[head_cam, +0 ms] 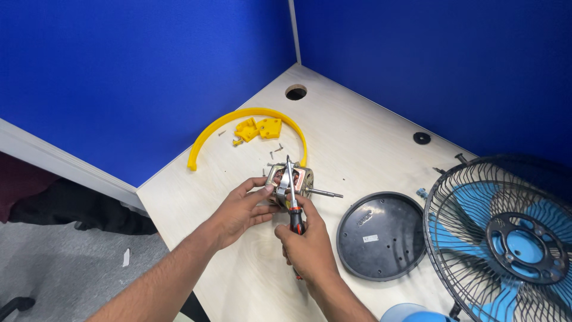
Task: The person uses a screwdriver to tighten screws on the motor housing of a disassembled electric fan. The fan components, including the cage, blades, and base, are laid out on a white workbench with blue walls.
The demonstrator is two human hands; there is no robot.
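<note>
Left hand steadies motor — right hand (gripping) drives screwdriver.

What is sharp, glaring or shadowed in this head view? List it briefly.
Head view: even overhead light, the hands and the fan motor in focus; soft shadows under the yellow arc; faint sheen on the dark round cover; the fan grille cut off at the frame edge, slight wide-angle stretch there.
</note>
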